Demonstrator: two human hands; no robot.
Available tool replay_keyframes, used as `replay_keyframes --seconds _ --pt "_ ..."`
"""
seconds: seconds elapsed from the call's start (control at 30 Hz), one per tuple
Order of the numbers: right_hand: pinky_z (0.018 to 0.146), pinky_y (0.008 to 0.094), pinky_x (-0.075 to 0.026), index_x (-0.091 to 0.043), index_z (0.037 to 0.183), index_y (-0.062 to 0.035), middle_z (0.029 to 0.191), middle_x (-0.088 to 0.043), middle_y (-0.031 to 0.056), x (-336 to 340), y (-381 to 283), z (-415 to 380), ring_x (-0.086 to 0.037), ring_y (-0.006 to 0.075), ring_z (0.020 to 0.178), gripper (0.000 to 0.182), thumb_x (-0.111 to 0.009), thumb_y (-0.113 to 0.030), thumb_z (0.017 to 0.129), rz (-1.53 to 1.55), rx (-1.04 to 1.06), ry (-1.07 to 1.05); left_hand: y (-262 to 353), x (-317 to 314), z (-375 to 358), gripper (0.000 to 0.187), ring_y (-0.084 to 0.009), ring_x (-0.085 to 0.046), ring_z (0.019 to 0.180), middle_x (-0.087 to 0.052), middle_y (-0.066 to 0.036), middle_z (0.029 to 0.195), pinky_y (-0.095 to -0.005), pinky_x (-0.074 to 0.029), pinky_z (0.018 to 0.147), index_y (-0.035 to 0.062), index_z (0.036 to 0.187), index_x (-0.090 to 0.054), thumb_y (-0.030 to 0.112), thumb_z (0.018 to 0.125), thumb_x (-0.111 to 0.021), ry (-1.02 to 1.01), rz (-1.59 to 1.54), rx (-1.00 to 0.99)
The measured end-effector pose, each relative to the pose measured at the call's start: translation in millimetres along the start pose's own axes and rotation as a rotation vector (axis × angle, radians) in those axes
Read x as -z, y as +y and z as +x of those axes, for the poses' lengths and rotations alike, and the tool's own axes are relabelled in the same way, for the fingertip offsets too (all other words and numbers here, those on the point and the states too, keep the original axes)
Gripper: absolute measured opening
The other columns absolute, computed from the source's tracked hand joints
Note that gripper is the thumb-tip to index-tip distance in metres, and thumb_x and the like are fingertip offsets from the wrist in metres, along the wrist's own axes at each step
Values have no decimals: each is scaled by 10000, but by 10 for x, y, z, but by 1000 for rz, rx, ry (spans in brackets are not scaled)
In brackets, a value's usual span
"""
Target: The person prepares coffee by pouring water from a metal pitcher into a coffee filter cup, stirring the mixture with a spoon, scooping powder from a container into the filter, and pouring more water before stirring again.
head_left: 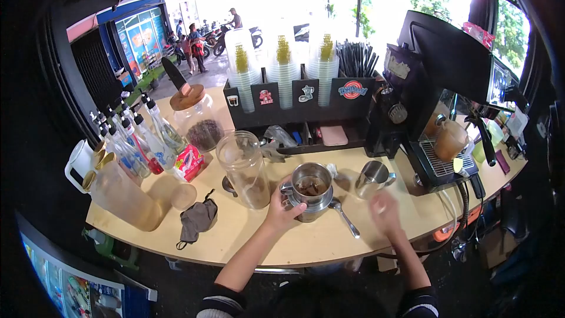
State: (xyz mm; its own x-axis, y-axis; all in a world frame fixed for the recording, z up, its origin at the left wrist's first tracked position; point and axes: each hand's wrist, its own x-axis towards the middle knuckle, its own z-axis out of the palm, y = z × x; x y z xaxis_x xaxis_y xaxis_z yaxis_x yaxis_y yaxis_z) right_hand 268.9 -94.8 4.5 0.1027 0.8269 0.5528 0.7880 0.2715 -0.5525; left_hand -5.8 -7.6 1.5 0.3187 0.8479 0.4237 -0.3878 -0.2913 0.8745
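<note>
My left hand [285, 207] is wrapped round the side of a metal drip coffee filter [319, 201], thumb on its flange. Brown liquid with darker patches shows inside the filter, which sits on top of a cup [308, 218] mostly hidden beneath it. Smeared by motion, my right hand [385, 209] hovers near the front of a steel pitcher [371, 181]; its fingers are too blurred to read. Between the two hands lies a metal spoon [346, 218] on the wooden counter. Just left of the filter stands a tall clear canister [240, 168].
Syrup pump bottles [132, 138], a cloudy jug [120, 200] and a dark face mask [198, 222] occupy the left side. Behind is a black organizer [297, 103] with stacked cups and straws. An espresso machine [447, 159] and grinder [400, 94] stand at right.
</note>
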Motion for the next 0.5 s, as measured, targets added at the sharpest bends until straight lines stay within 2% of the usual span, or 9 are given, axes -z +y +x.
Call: replay_keyframes --seconds 0.03,0.07,0.13,0.27,0.33,0.43,0.5 --pt "646 398 -484 -521 899 -35 814 -555 111 -59 -86 -91 -595 288 748 185 -596 -195 844 -39 -5 -226 -6 -9 -11 848 -203 -490 1163 -494 -113 1244 -358 -384 1007 -10 1345 -345 288 685 -785 1 -1 7" --pt "646 398 -484 -521 899 -35 814 -555 111 -105 -188 -117 -595 288 748 185 -596 -195 844 -37 -9 -227 -5 -12 -4 846 -203 -491 1162 -492 -113 1247 -357 -384 1007 -11 1346 -345 287 686 -784 8 -7 5" --pt "632 463 -503 -531 910 -27 823 -587 158 -181 -347 -161 -618 361 755 202 -561 -221 861 -243 102 -427 -6 4 -17 845 -204 -491 1162 -491 -113 1249 -356 -385 1007 -13 1347 -345 286 688 -783 10 -7 8" --pt "614 468 -511 -519 907 -26 814 -602 182 -281 -272 -119 -626 371 706 168 -501 -192 887 -369 14 -437 -28 45 -38 836 -199 -492 1159 -492 -112 1247 -349 -389 1002 -9 1351 -344 275 696 -778 5 22 61" --pt "616 495 -500 -483 922 -26 819 -607 214 -235 -205 -54 -616 410 682 127 -442 -146 907 -429 -77 -456 -30 56 -22 836 -196 -492 1158 -492 -112 1247 -343 -390 1000 -7 1353 -343 274 697 -777 -11 20 84" --pt "627 519 -485 -454 954 -28 844 -604 245 -2 -262 127 -604 442 712 104 -418 -116 913 -335 -92 -397 -32 51 -17 825 -195 -489 1165 -493 -109 1246 -339 -396 997 -7 1355 -341 247 703 -779 -1 3 2" --pt "629 526 -466 -433 974 -31 842 -595 248 248 -526 293 -583 463 727 96 -410 -109 923 -289 -118 -362 13 64 -17 843 -200 -480 1184 -481 -117 1268 -343 -394 1012 -12 1359 -335 197 687 -800 -5 4 104"
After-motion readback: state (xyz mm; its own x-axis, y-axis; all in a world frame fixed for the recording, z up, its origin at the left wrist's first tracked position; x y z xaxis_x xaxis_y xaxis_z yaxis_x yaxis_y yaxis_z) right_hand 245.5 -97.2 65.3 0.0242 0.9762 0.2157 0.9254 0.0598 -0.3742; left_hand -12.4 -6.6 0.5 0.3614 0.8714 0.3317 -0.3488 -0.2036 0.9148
